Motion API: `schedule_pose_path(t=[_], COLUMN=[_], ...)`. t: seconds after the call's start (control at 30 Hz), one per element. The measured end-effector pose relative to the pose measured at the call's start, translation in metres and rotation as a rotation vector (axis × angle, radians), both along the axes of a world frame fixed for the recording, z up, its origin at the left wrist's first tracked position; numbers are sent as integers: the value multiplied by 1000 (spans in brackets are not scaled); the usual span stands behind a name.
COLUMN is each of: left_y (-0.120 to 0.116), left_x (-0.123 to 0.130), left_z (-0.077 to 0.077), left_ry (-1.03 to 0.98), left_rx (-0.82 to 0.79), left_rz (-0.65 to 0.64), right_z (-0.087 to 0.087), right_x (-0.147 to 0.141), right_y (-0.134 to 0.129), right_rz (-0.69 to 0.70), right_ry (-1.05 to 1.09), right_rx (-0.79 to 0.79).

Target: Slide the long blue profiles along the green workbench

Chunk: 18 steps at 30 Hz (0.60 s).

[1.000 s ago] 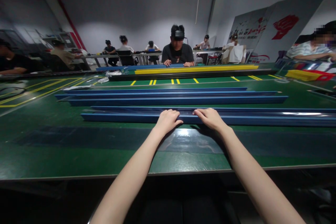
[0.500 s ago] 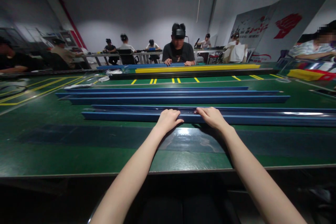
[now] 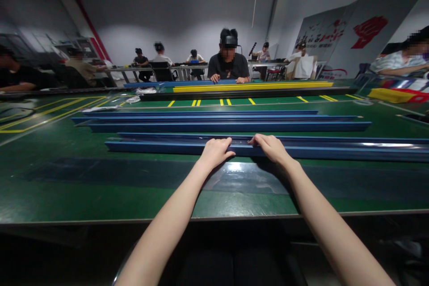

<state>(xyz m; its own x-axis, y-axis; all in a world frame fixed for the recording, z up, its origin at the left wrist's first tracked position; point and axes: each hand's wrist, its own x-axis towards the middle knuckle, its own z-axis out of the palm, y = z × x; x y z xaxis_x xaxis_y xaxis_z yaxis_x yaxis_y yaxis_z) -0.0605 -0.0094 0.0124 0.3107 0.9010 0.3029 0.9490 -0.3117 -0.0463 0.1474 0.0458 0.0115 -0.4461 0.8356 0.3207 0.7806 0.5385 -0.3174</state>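
Note:
A long blue channel lies across the green table, with a strip of clear film inside it. My left hand is wrapped over the channel's near wall, thumb on the near side and fingers inside. To its right, my right hand reaches over the same channel, fingers curled together at the film; what the fingertips pinch is too small to make out. Nearer to me, a wide clear film strip lies flat on the table, partly below my wrists.
Beyond lie more blue channels, a yellow bar and a black bar. A person in a dark shirt sits across the table. Crumpled plastic lies at the far left.
The fingers of my right hand have curled in a little more at the channel. My left hand has stayed in nearly the same place.

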Motion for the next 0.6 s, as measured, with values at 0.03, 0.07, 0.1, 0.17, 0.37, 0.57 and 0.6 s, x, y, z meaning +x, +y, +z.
schedule_pose_path(t=[0.03,0.07,0.1,0.17,0.37,0.57,0.6], left_y=[0,0,0,0,0,2,2], left_x=[0,0,1,1,0,-1,-1], left_z=[0,1,1,2,2,0,0], left_ry=[-1,-3,-5,-17,-50,-74,-78], left_rx=[-1,-4,-9,-21,-47,-39,-39], left_rz=[7,14,20,27,60,63,62], right_z=[0,1,1,3,7,9,9], right_x=[0,1,1,0,-2,-4,-4], right_y=[0,0,1,0,-4,-4,-5], right_rz=[11,17,18,-1,-23,-39,-39], right_ry=[39,74,101,115,70,32,28], right_rx=[-30,-65,-96,-116,-127,-127,-124])
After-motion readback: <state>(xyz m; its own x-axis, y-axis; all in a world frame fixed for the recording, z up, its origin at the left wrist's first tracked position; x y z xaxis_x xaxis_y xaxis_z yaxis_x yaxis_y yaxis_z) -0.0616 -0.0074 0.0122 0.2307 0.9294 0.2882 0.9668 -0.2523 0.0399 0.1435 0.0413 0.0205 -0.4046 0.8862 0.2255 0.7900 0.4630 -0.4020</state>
